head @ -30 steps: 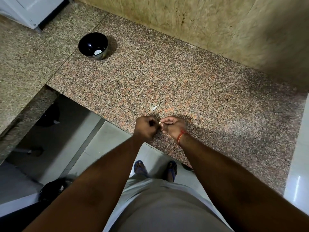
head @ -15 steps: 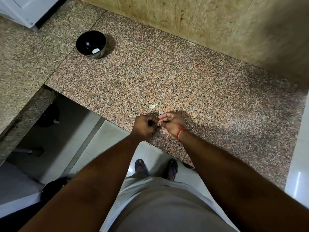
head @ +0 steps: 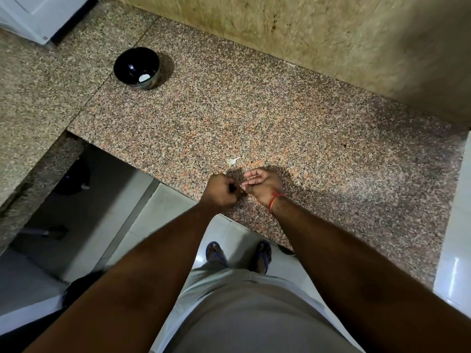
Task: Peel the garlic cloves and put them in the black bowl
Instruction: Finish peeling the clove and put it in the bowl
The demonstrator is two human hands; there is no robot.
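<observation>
Both hands meet at the near edge of the granite table (head: 305,128). Left hand (head: 221,189) is curled into a fist, right hand (head: 262,186) has fingers bent, and both pinch a small pale garlic clove (head: 241,186) between them, mostly hidden. A scrap of peel (head: 233,161) lies just beyond the hands. The black bowl (head: 136,68) sits well apart, far left, with 1 white clove (head: 144,77) inside.
</observation>
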